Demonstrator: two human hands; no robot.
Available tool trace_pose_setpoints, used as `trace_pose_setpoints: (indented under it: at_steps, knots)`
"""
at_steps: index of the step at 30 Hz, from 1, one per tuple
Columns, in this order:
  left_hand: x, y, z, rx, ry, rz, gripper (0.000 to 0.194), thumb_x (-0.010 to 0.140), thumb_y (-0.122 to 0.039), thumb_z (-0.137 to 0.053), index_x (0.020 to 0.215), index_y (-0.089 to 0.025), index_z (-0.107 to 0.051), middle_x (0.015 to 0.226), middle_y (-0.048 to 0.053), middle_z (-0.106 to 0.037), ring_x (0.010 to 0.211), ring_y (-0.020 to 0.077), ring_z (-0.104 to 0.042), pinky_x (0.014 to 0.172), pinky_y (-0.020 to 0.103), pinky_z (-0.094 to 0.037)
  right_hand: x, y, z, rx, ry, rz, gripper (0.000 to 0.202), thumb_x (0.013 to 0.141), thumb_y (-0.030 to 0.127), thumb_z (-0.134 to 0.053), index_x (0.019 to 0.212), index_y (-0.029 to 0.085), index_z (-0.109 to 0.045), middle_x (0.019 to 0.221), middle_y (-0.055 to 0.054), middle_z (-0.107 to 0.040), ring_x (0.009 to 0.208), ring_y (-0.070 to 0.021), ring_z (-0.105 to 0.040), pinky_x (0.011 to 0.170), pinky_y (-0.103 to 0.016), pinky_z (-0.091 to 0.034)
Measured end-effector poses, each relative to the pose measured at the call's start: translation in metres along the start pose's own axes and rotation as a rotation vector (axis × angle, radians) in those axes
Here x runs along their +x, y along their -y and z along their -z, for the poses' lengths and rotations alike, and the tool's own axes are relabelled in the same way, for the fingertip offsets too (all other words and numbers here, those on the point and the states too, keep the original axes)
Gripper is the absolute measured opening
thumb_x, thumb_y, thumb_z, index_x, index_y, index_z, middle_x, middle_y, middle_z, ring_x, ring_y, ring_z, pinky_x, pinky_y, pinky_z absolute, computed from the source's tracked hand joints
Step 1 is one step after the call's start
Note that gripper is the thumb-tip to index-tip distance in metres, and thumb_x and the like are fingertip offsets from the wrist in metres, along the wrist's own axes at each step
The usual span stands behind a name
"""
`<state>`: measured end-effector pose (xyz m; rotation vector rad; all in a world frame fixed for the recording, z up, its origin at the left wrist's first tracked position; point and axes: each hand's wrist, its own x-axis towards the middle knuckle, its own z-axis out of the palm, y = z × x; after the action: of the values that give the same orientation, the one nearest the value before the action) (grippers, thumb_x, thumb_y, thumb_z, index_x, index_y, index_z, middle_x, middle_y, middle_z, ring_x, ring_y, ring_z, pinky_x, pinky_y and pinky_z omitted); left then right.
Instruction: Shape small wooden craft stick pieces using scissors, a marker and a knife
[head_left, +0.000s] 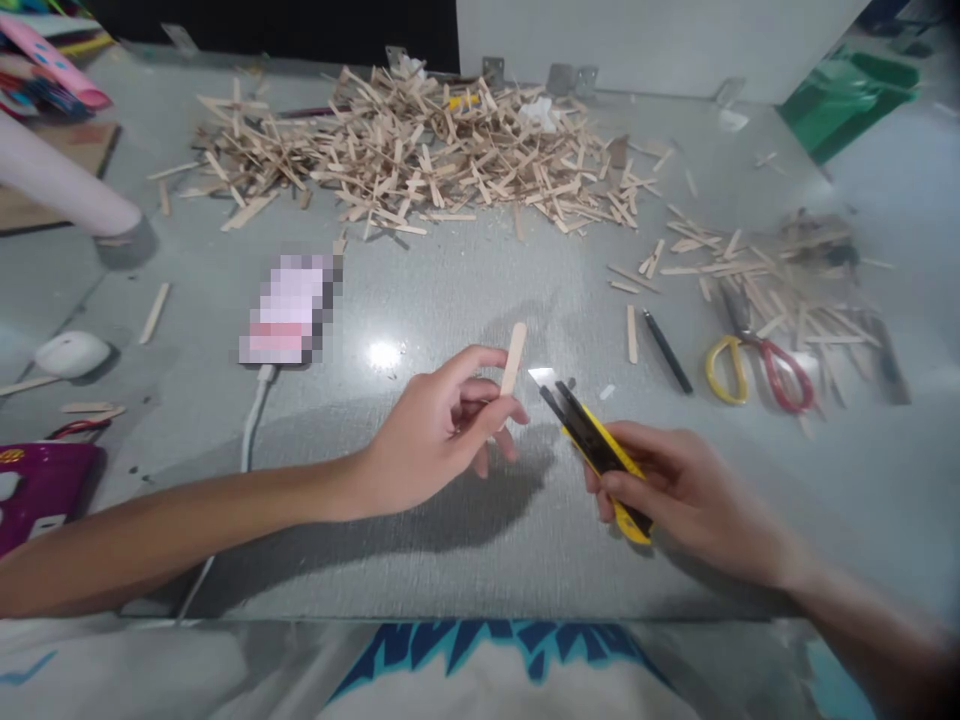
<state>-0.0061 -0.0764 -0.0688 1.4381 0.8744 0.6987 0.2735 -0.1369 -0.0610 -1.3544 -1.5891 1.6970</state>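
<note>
Between the thumb and fingers of my left hand (450,420) is a short wooden craft stick (514,358), held nearly upright with its rounded end up. My right hand (675,490) grips a yellow and black utility knife (604,450). Its blade (541,378) is out and points up and left, a small gap to the right of the stick. Both hands are above the grey table (420,300). Further right lie a dark pen-like tool (667,350), a loose stick piece (632,334) and scissors (761,370) with yellow and red handles.
A big heap of wooden sticks (450,150) spreads along the back, with a smaller pile (750,260) at right. A blurred phone (289,310) with a white cable (253,420) lies left. A white mouse-shaped object (73,354), purple case (52,490) and green bin (851,100) stand at the sides.
</note>
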Motion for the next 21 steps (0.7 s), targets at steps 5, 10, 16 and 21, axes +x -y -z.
trace_pose_setpoints:
  at_steps: [5, 10, 16, 21]
  knots:
    - [-0.0001, -0.0006, 0.0008, 0.007, 0.005, -0.016, 0.028, 0.112, -0.041, -0.063, 0.131, -0.023, -0.055, 0.099, 0.004, -0.081, 0.072, 0.0179, -0.081, 0.053, 0.023, -0.065, -0.0021, 0.0007, 0.0005, -0.009, 0.027, -0.006, 0.027, 0.106, 0.047, -0.072, 0.095, 0.022, -0.072, 0.078, -0.004, -0.073, 0.065, -0.0172, -0.067, 0.058, -0.029, -0.051]
    - [-0.0014, 0.0008, 0.001, 0.055, 0.007, -0.056, 0.026, 0.113, -0.04, -0.062, 0.131, -0.023, -0.054, 0.1, 0.004, -0.083, 0.073, 0.0164, -0.081, 0.055, 0.021, -0.066, -0.0026, -0.0001, 0.0001, -0.013, 0.026, -0.028, 0.03, 0.107, 0.049, -0.069, 0.095, 0.022, -0.07, 0.073, -0.002, -0.072, 0.062, -0.0162, -0.066, 0.057, -0.028, -0.049]
    - [-0.0015, 0.0059, 0.0007, 0.132, -0.009, -0.166, 0.023, 0.113, -0.036, -0.061, 0.13, -0.022, -0.055, 0.097, 0.003, -0.084, 0.069, 0.0144, -0.08, 0.054, 0.019, -0.064, -0.0037, 0.0003, -0.0005, -0.054, 0.007, -0.058, 0.032, 0.108, 0.049, -0.068, 0.095, 0.02, -0.07, 0.072, -0.002, -0.072, 0.063, -0.0155, -0.066, 0.057, -0.027, -0.048]
    - [-0.0014, 0.0092, 0.0007, 0.314, -0.039, -0.268, 0.016, 0.112, -0.025, -0.059, 0.128, -0.02, -0.056, 0.089, 0.0, -0.083, 0.063, 0.0105, -0.076, 0.056, 0.016, -0.06, -0.0031, 0.0025, 0.0006, -0.109, 0.006, -0.035, 0.034, 0.11, 0.047, -0.064, 0.09, 0.02, -0.068, 0.069, -0.001, -0.069, 0.06, -0.0135, -0.063, 0.057, -0.026, -0.046]
